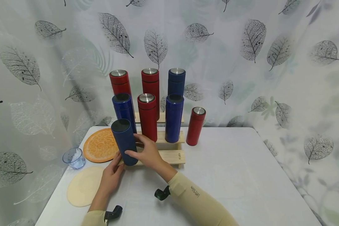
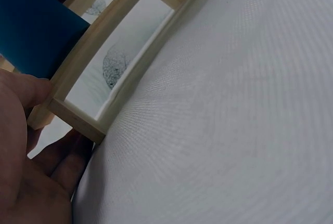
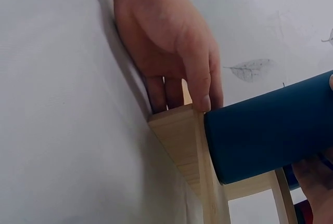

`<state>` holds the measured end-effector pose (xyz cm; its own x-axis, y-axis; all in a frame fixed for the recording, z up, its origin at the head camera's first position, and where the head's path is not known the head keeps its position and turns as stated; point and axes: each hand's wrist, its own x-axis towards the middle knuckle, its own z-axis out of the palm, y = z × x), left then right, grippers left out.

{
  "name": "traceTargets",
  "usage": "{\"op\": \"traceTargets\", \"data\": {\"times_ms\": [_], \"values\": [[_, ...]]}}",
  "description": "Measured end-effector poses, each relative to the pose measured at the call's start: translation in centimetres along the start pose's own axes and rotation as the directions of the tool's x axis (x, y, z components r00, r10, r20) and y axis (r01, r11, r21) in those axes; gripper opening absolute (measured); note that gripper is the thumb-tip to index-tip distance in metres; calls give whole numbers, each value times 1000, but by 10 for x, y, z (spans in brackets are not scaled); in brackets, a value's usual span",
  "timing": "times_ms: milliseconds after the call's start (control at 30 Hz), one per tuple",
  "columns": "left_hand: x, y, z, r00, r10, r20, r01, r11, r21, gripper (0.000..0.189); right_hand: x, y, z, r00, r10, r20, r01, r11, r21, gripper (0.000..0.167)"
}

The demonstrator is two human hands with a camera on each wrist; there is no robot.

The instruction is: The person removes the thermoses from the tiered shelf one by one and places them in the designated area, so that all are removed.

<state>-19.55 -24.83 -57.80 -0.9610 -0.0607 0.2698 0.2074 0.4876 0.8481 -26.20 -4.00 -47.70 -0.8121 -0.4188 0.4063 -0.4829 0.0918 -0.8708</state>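
A dark blue thermos flask [image 1: 123,139] stands at the left end of the lowest step of a wooden tiered rack [image 1: 165,157]. My right hand [image 1: 149,153] grips this flask from its right side, thumb in front. With thumb above and fingers below, my left hand [image 3: 171,47] pinches the left end of that low step. In the right wrist view the flask's base [image 3: 260,130] meets the step right beside my left thumb. The left wrist view shows the rack's end leg [image 2: 78,120] on the white cloth, between the left hand's fingers.
Red and blue flasks fill the middle step, such as a red one [image 1: 147,119], and the back step [image 1: 151,84]. Another red flask [image 1: 196,127] stands right of the rack. At left are an orange round mat [image 1: 100,146], a glass [image 1: 74,158] and a cream disc [image 1: 84,186].
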Motion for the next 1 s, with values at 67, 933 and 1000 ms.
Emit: {"op": "traceTargets", "data": {"times_ms": [67,933,1000], "values": [[0,0,0,1000,1,0,-1,1000,-6,53,-1,0,0,1000,-17,-4,17,1000,2,67],[1,1,-1,999,45,15,-45,999,-5,53,-15,-13,-21,998,-63,-17,62,997,-37,67],[-1,1,-1,999,44,8,-44,999,-2,52,-18,-13,-24,998,-66,-19,65,997,-31,66]]}}
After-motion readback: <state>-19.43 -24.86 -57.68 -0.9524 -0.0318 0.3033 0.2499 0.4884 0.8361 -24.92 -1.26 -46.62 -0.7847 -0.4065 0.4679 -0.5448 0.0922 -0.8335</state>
